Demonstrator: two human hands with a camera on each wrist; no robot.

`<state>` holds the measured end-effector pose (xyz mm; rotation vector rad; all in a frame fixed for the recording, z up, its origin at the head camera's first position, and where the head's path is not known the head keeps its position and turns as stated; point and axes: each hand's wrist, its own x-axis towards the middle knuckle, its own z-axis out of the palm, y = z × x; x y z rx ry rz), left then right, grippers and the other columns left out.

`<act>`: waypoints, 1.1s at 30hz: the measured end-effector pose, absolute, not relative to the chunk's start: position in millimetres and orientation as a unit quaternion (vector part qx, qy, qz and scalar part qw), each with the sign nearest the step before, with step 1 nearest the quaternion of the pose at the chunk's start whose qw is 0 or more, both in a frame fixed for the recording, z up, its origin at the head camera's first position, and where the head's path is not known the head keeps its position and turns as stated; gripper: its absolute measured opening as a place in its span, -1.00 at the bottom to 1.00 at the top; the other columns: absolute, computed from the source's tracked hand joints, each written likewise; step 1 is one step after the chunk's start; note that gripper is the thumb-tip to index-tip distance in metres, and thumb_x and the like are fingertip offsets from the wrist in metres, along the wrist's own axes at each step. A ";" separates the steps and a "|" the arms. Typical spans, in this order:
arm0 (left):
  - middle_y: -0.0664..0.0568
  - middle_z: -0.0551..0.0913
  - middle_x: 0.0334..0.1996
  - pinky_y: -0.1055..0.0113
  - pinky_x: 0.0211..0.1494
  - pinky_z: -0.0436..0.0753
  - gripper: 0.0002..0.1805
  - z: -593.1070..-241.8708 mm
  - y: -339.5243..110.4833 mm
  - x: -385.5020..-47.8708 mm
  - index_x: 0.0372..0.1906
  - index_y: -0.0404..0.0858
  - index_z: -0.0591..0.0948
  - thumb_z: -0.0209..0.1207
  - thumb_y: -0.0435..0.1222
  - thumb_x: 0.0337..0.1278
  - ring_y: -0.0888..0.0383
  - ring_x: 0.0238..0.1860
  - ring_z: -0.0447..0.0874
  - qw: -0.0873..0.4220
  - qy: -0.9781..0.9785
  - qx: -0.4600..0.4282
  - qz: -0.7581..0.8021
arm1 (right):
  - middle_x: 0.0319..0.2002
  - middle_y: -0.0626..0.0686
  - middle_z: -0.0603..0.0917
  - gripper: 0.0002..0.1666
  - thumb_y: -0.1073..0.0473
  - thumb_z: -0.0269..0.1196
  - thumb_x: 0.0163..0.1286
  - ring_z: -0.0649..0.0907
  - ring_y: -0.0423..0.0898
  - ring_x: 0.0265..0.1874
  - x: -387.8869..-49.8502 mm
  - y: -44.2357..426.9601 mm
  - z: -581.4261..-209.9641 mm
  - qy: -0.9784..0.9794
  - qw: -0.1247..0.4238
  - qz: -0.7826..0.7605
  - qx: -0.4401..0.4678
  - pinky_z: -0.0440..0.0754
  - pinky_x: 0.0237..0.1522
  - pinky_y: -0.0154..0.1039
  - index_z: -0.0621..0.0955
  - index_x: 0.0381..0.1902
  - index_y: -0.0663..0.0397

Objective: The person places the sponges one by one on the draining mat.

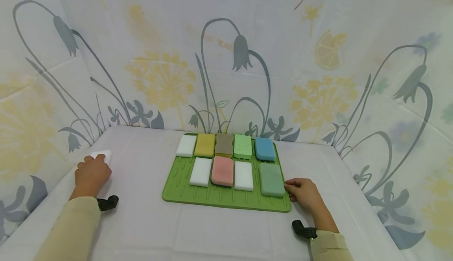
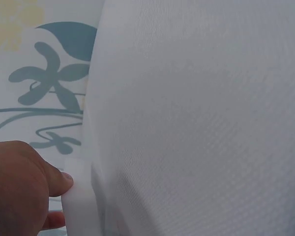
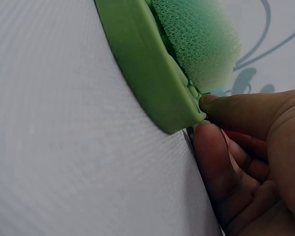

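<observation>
At the left of the table my left hand [image 1: 92, 173] grips a white sponge [image 1: 105, 155], mostly hidden behind the fingers. In the left wrist view, the thumb of that hand [image 2: 24, 189] lies on the face of the white block [image 2: 83, 206]. My right hand [image 1: 305, 192] pinches the right edge of a green ribbed silicone mat [image 1: 219, 200]. Close up, the right hand's [image 3: 255, 152] thumb and forefinger meet at the mat's rim [image 3: 147, 73], beside a porous green sponge [image 3: 201, 42].
Two rows of sponges lie on the mat: a yellow one [image 1: 205, 145], a brown one [image 1: 224, 144], a speckled green one [image 1: 242, 146], a blue one [image 1: 265, 149], a pink one [image 1: 222, 170], a sage-green one [image 1: 271, 179] and several white ones [image 1: 201, 171]. Flowered cloth [image 1: 226, 56] hangs behind the table.
</observation>
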<state>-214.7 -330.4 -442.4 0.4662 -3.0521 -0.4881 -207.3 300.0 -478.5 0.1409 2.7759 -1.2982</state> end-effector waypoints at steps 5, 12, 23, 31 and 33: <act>-0.68 0.24 0.00 -0.31 -0.02 0.36 -0.51 -443.3 -323.2 -214.9 0.20 -0.57 0.26 -0.15 -0.36 0.21 -0.58 -0.03 0.27 0.018 -0.979 0.132 -0.153 | -0.32 0.07 0.72 -0.63 0.14 0.25 0.35 0.65 -0.15 -0.49 -207.1 299.6 -478.0 0.903 0.037 -0.426 0.046 0.66 -0.41 -0.28 0.65 0.00 0.28; -0.68 0.24 0.00 -0.28 -0.04 0.37 -0.52 -437.3 -309.2 -212.1 0.21 -0.57 0.25 -0.15 -0.35 0.27 -0.56 -0.04 0.28 0.005 -0.982 0.123 -0.144 | -0.33 0.07 0.72 -0.63 0.13 0.24 0.36 0.65 -0.15 -0.49 -206.2 299.6 -477.2 0.906 0.037 -0.419 0.044 0.64 -0.42 -0.27 0.65 0.01 0.27; -0.66 0.22 0.05 -0.28 -0.03 0.39 -0.50 -430.8 -292.8 -205.6 0.27 -0.55 0.22 -0.20 -0.33 0.32 -0.54 0.00 0.27 -0.016 -0.982 0.112 -0.149 | -0.31 0.09 0.73 -0.63 0.14 0.23 0.36 0.65 -0.17 -0.49 -206.4 299.5 -476.8 0.908 0.033 -0.415 0.039 0.65 -0.41 -0.29 0.65 0.01 0.30; -0.64 0.21 0.12 -0.30 0.01 0.40 -0.49 -425.7 -277.2 -201.5 0.30 -0.52 0.23 -0.17 -0.30 0.36 -0.56 0.06 0.27 -0.015 -0.982 0.101 -0.158 | -0.32 0.09 0.72 -0.61 0.12 0.24 0.36 0.65 -0.17 -0.51 -205.7 299.6 -475.9 0.908 0.035 -0.416 0.034 0.65 -0.43 -0.29 0.64 0.00 0.32; -0.63 0.21 0.12 -0.30 0.01 0.41 -0.49 -424.3 -272.7 -200.6 0.30 -0.52 0.24 -0.17 -0.30 0.37 -0.56 0.07 0.27 -0.013 -0.982 0.100 -0.158 | -0.32 0.10 0.72 -0.60 0.11 0.23 0.37 0.65 -0.18 -0.51 -205.7 299.4 -475.2 0.908 0.036 -0.416 0.030 0.65 -0.43 -0.29 0.64 0.01 0.34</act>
